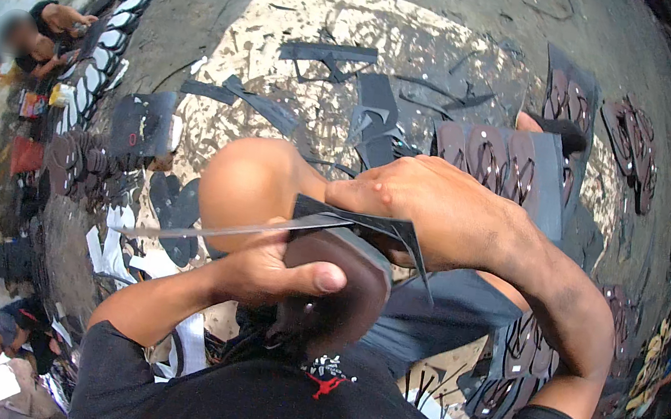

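My left hand [278, 275] is closed on a dark brown flip-flop sole [343, 302], its thumb pressed over the top face. Curled into a fist, my right hand [414, 204] is at the sole's far edge. A long, thin grey blade [215, 231] runs from beside the right fist, across the sole's far edge, and out to the left. Its handle end is hidden behind the fingers. A bent black strip of sheet material [419, 261] stands along the same edge, below the right hand. My bare knee [244, 183] is raised just beyond the left hand.
Black offcuts [328, 54] are strewn across the floor ahead. Brown flip-flops on a dark sheet [486, 158] lie at the right, with more brown pairs [630, 145] beyond. White-topped soles [109, 41] line up at far left, near a seated person [53, 37]. Stacked brown soles [69, 161] stand nearer.
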`<state>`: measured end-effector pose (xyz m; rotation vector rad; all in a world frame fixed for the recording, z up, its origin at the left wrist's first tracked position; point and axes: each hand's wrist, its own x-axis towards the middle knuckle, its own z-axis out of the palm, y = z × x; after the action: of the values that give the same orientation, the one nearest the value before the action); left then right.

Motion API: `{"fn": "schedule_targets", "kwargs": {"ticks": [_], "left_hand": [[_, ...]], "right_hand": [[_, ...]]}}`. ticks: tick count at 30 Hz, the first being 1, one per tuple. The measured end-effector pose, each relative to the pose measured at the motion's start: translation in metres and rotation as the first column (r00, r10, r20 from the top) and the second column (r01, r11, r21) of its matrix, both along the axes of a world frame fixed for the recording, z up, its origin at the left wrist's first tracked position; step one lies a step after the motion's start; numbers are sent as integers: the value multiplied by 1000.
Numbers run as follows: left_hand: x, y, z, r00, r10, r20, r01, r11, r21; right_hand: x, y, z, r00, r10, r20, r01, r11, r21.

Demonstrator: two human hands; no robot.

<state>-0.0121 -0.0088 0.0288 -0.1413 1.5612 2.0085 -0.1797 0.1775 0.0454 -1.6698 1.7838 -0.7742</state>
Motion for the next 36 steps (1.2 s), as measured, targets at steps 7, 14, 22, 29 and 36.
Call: {"fn": "schedule_targets", "kwargs": {"ticks": [7, 14, 22, 29, 36], "left_hand": [[19, -28, -36, 991, -98, -91, 112, 980, 167], [-13, 11, -19, 742, 659, -126, -313, 506, 803], [-25, 41, -94, 533, 824, 190, -831, 469, 298], [-7, 50, -91, 519, 798, 305, -850, 445, 281], [7, 30, -116, 622, 754, 210, -781, 582, 225]], "right_hand": [[-11, 41, 23, 995, -75, 59, 79, 994, -69], [50, 84, -81, 524, -786, 328, 830, 386, -402], [108, 50, -110, 446, -644, 621, 759, 640, 118], [139, 77, -137, 537, -841, 70, 839, 541, 64], [94, 18, -124, 635, -768, 81, 772, 635, -28]]}}
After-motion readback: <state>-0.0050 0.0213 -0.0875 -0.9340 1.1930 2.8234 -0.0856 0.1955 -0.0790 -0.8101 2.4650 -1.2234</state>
